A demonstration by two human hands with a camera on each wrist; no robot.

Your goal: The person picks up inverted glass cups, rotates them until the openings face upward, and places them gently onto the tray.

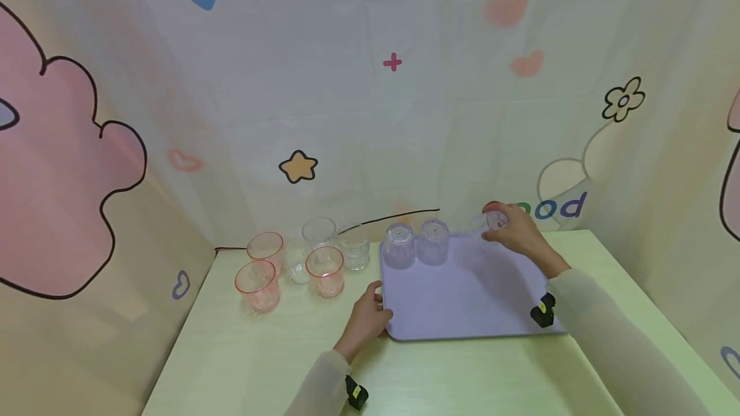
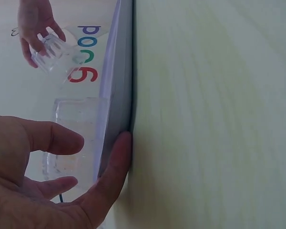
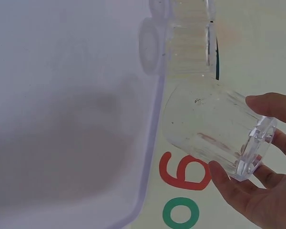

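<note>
My right hand (image 1: 514, 233) holds a clear drinking glass (image 3: 214, 129) by its thick base. In the right wrist view the glass is tilted, its mouth pointing away from the palm. It hangs above the back part of a lilac tray (image 1: 462, 300). My left hand (image 1: 367, 314) grips the tray's left edge near the front corner; in the left wrist view one fingertip (image 2: 120, 145) presses against the outer wall. Two clear glasses, one on the left (image 1: 400, 246) and another beside it (image 1: 433, 242), stand upside down at the tray's back left.
Left of the tray stand three pink-tinted cups, at the back (image 1: 266, 252), in front (image 1: 259, 287) and nearest the tray (image 1: 325, 273). Clear glasses, one tall (image 1: 319, 233) and one short (image 1: 355, 254), stand among them. A printed curtain (image 1: 347, 114) hangs behind the pale table (image 1: 462, 377).
</note>
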